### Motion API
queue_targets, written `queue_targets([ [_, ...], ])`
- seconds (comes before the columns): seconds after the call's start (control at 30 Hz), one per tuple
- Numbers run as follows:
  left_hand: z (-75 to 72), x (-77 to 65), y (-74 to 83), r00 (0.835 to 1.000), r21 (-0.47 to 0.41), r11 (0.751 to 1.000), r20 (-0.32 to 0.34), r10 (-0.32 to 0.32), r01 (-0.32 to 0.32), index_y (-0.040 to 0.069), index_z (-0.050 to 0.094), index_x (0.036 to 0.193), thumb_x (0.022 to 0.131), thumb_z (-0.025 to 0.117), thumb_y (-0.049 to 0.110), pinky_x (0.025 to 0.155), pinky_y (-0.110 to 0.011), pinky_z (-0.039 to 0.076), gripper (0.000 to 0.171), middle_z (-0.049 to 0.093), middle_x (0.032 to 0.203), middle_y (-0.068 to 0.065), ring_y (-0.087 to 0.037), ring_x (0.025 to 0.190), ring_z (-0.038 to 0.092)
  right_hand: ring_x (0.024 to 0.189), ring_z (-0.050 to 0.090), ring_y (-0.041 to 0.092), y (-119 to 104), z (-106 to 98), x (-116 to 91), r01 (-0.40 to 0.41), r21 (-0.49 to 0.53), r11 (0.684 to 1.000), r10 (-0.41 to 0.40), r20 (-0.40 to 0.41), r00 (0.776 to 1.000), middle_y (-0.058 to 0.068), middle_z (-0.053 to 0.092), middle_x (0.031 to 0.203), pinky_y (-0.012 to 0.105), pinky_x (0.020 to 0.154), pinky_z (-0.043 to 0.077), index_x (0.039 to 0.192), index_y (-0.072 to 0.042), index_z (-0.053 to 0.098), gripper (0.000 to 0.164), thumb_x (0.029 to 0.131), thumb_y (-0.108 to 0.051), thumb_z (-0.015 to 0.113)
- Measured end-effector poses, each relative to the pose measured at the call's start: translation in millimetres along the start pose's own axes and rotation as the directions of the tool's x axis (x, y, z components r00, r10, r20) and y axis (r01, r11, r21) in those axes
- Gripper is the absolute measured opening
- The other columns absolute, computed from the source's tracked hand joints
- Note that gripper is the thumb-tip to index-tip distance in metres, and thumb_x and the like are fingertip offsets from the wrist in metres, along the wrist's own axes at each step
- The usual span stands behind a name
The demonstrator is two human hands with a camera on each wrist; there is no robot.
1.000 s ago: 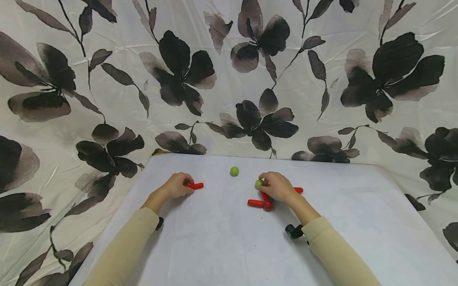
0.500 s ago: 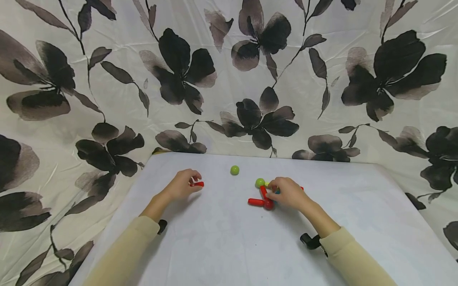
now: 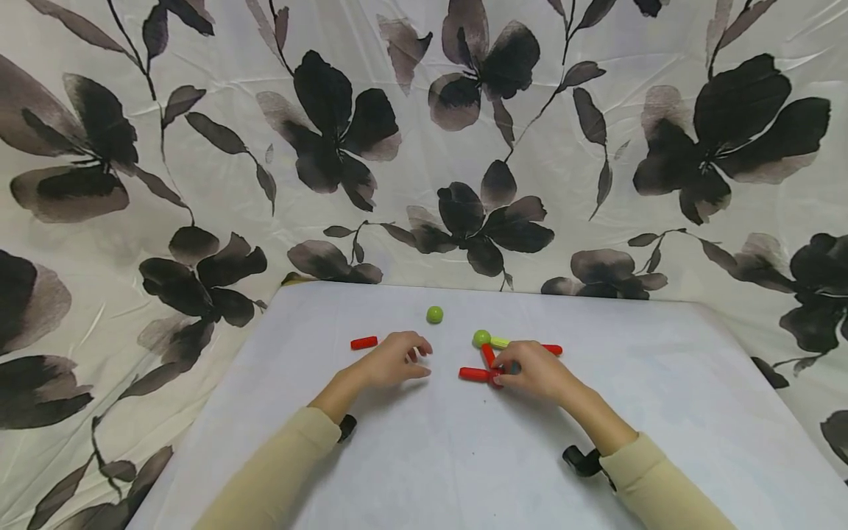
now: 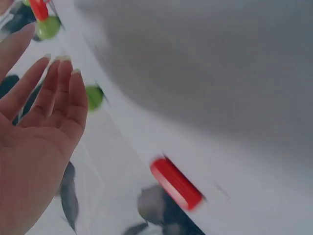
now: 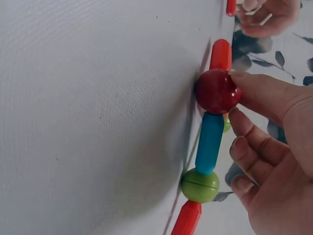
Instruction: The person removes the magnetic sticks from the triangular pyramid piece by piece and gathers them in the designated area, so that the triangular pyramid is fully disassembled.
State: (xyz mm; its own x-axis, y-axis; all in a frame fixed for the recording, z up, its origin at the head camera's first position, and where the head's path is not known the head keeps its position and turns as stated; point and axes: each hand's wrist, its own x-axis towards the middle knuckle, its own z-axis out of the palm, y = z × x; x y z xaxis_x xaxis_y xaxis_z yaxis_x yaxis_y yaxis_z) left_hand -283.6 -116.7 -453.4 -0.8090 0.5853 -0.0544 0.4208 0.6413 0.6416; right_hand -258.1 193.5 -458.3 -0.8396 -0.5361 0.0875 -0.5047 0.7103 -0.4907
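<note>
My left hand (image 3: 391, 361) hovers over the white table, fingers relaxed and holding nothing. Behind it lies a loose red rod (image 3: 364, 343), also seen in the left wrist view. My right hand (image 3: 533, 368) pinches a glossy red ball (image 5: 215, 93) between thumb and index finger. This ball joins a linked toy figure: a blue rod (image 5: 209, 144) runs from it to a green ball (image 5: 199, 186) with another red rod (image 5: 187, 219). Another red rod (image 3: 473, 375) sticks out leftward from the red ball. At the figure's far corner sit a green ball (image 3: 481, 338) and a yellow-green rod (image 3: 500, 342).
A loose green ball (image 3: 434, 315) rests near the back of the white table (image 3: 424, 456). Behind the table hangs a cloth (image 3: 397, 162) with dark flowers. Each wrist wears a small black camera, such as the right one (image 3: 583, 461).
My left hand has let go of the loose red rod and moved right. My right hand has gone from the far green ball, back toward me, to the red ball.
</note>
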Motion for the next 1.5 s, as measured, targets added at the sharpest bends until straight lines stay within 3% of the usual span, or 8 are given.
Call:
queue_targets([
  [0.17, 18.8, 20.1, 13.0, 0.998, -0.015, 1.0, 0.059, 0.001, 0.0, 0.005, 0.067, 0.125, 0.092, 0.078, 0.016, 0.088, -0.033, 0.051, 0.037, 0.065, 0.112, -0.004, -0.019, 0.099, 0.058, 0.076, 0.055, 0.013, 1.1, -0.4, -0.4, 0.02, 0.015, 1.0, -0.02, 0.003, 1.0, -0.012, 0.064, 0.082, 0.03, 0.071, 0.045, 0.099, -0.015, 0.081, 0.013, 0.087, -0.018, 0.083],
  [0.4, 39.6, 41.9, 22.9, 0.99, 0.009, 0.994, 0.087, 0.111, -0.113, 0.004, 0.071, 0.114, 0.09, 0.078, 0.011, 0.08, -0.026, 0.048, 0.026, 0.068, 0.104, -0.002, -0.016, 0.087, 0.059, 0.079, 0.06, 0.012, 2.8, 1.7, 0.3, 0.058, 0.018, 0.998, -0.058, -0.004, 0.998, -0.01, 0.07, 0.086, 0.028, 0.073, 0.047, 0.097, -0.015, 0.082, 0.013, 0.085, -0.019, 0.085],
  [0.6, 45.7, 51.8, 29.7, 0.99, 0.03, 0.994, 0.102, 0.099, -0.103, 0.009, 0.072, 0.103, 0.09, 0.079, 0.012, 0.076, -0.024, 0.046, 0.014, 0.065, 0.09, 0.003, -0.012, 0.081, 0.055, 0.083, 0.062, 0.012, 2.2, 1.8, 0.7, 0.042, 0.014, 0.999, -0.042, 0.002, 0.999, -0.007, 0.071, 0.088, 0.032, 0.078, 0.051, 0.096, -0.015, 0.081, 0.014, 0.083, -0.02, 0.087],
  [0.9, 45.0, 54.5, 33.2, 0.989, 0.039, 0.998, 0.138, 0.049, -0.055, 0.012, 0.071, 0.092, 0.088, 0.082, 0.015, 0.075, -0.023, 0.047, 0.012, 0.062, 0.079, 0.004, -0.01, 0.077, 0.054, 0.085, 0.061, 0.011, 4.2, 1.5, 0.3, 0.015, 0.032, 0.999, -0.015, 0.022, 1.0, -0.008, 0.071, 0.09, 0.034, 0.08, 0.051, 0.096, -0.015, 0.081, 0.014, 0.084, -0.02, 0.086],
  [1.33, 40.4, 47.3, 32.3, 0.986, 0.037, 0.998, 0.162, 0.039, -0.045, 0.009, 0.072, 0.094, 0.09, 0.081, 0.016, 0.074, -0.022, 0.047, 0.012, 0.062, 0.08, 0.004, -0.009, 0.077, 0.054, 0.083, 0.064, 0.015, 3.8, 1.6, 3.2, 0.071, 0.055, 0.996, -0.071, 0.013, 0.997, -0.005, 0.073, 0.088, 0.03, 0.076, 0.051, 0.095, -0.011, 0.08, 0.014, 0.084, -0.017, 0.086],
  [1.5, 34.6, 41.2, 27.7, 0.986, 0.042, 0.999, 0.169, -0.006, -0.001, 0.011, 0.072, 0.095, 0.09, 0.081, 0.018, 0.075, -0.024, 0.048, 0.012, 0.062, 0.082, 0.004, -0.011, 0.08, 0.055, 0.083, 0.061, 0.015, 3.0, -1.7, 2.6, 0.027, 0.063, 0.998, -0.029, 0.025, 0.999, -0.008, 0.07, 0.086, 0.03, 0.077, 0.051, 0.096, -0.011, 0.08, 0.014, 0.085, -0.018, 0.085],
])
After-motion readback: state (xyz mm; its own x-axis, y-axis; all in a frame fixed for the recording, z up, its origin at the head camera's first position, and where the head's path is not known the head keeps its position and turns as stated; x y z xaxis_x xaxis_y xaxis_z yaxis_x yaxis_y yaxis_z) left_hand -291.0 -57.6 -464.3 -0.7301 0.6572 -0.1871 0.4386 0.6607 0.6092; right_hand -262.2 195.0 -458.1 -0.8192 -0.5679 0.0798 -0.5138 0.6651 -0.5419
